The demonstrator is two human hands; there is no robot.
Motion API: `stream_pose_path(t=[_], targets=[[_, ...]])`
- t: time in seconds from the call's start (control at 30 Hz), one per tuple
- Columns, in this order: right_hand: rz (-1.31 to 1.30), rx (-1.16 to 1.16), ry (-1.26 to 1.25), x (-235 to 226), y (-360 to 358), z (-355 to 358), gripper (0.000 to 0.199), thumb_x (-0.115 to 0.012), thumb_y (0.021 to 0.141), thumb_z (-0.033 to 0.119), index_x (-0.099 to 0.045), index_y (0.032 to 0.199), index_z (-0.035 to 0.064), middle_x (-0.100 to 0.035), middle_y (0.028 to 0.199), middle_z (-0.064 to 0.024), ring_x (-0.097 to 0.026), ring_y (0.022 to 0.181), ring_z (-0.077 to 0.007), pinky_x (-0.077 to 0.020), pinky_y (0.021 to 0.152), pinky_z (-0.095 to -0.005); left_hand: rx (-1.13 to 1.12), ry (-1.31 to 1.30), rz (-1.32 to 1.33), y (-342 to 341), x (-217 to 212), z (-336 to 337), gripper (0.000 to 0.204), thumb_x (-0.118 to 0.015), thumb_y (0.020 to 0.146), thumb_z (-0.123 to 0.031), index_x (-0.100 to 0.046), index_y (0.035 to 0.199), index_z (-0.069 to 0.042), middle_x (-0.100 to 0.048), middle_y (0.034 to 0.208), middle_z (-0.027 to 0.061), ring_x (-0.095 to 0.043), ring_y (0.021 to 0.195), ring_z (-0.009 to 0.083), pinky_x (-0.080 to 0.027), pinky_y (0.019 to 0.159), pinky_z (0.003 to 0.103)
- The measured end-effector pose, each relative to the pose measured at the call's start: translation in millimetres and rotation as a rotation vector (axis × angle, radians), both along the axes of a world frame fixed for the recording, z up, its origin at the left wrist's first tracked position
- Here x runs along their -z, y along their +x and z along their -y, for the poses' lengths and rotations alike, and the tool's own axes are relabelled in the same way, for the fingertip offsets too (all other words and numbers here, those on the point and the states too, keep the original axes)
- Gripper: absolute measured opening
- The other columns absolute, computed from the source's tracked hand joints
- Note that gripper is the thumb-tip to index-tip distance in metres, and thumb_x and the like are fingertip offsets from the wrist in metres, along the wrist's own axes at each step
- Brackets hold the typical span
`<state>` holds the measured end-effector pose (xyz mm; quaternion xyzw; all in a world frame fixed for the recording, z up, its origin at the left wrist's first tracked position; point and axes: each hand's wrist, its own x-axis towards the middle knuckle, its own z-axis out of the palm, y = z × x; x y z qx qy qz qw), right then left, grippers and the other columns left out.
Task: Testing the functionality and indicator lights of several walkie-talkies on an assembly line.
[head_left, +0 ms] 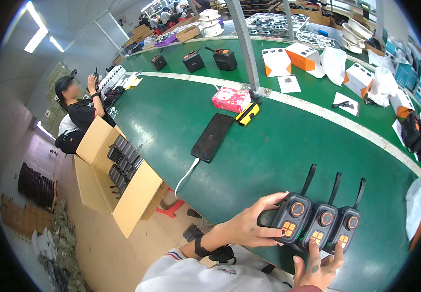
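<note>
Workroom with strip lights point(36, 40); green tabletop point(166, 112), crossed beyond the phone point(213, 137) by a curved white strip point(312, 108). Phone: black, lying flat, white cable point(186, 176) at its near end. Just beyond the phone, toward its right: pink box point(231, 100); yellow-and-black item point(248, 115). Farther beyond it: three black speakers point(225, 59), one metal post point(242, 44) and, more to the right, white-and-orange boxes point(277, 62). Left of the phone: open carton point(137, 199) containing black units point(123, 165); farther off on that side, one person point(81, 112) in dark cap and top, a hand raised. Right of the phone, on its near side: left device point(295, 217), middle device point(323, 224) and right device point(350, 225), side by side, black, orange buttons, one black strap apiece. Left hand point(250, 225): at the left device's outer edge, fingers parted, one tip at the buttons; whether they grip cannot be told. Right hand point(320, 273): fingers extended and spread, one tip on the middle device's buttons, another on the right device's, clasping neither.
</note>
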<state>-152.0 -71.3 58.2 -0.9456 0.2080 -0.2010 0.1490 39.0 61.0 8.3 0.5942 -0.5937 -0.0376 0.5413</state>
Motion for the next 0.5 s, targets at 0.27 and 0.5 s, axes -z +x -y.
stream_pose_path(t=[0.27,0.5], targets=[[0.046,-0.001,-0.014,-1,5,1,0.062,-0.082,0.069,0.029,-0.058,0.126,0.0277,-0.040,0.126,-0.0322,-0.048,0.114,-0.0464,-0.0506,0.080,-0.0452,0.025,0.021,0.022,9,-5,3,0.046,-0.079,0.068,-0.009,-0.059,0.109,-0.019,-0.026,0.138,0.0320,-0.038,0.125,0.0496,-0.049,0.092,0.048],[0.005,-0.073,-0.050,11,-5,5,0.055,-0.075,0.077,0.025,-0.055,0.128,0.0189,-0.027,0.138,-0.0291,-0.043,0.061,-0.0208,-0.0426,0.059,-0.0319,-0.033,0.055,0.017,3,6,-2,0.045,-0.084,0.062,-0.010,-0.065,0.102,-0.018,-0.028,0.138,0.0338,-0.038,0.125,0.0498,-0.050,0.089,0.050]])
